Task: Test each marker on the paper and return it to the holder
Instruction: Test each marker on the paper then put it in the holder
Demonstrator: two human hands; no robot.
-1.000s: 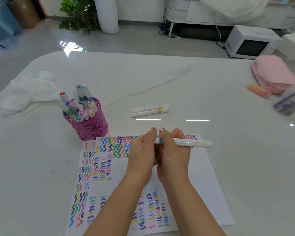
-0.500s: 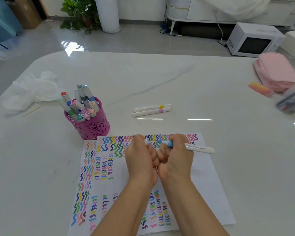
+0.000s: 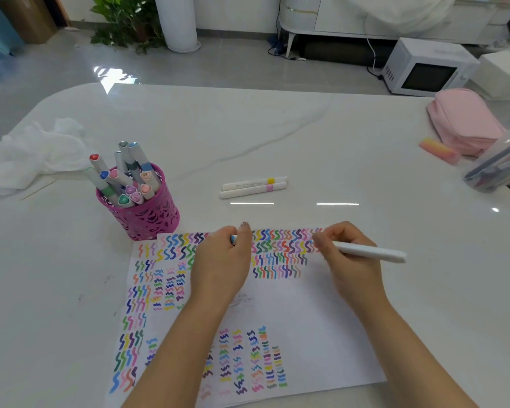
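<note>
Head view (the only one).

Step in hand: the marker is uncapped and about to make its test stroke.
- The right hand (image 3: 348, 260) pinches a white marker (image 3: 368, 252) near its tip, with the barrel trailing off to the right. The tip sits low over the top rows of squiggles on the paper (image 3: 306, 313). Whether it touches the paper I cannot tell.
- The left hand (image 3: 221, 260) is curled over the paper's upper edge. A small blue piece shows between thumb and finger, which I take to be the cap (image 3: 233, 239).

Next move, as I judge it: press the tip on a bare patch (the middle of the sheet is blank) and draw one short wavy line. Then bring the cap back square onto the tip and drop the marker in the pink holder (image 3: 147, 216), which stands at the paper's far left corner.

The holder is already crowded with markers. Two more white markers (image 3: 253, 187) lie side by side on the desk (image 3: 277, 128) beyond the paper — likely untested.
</note>
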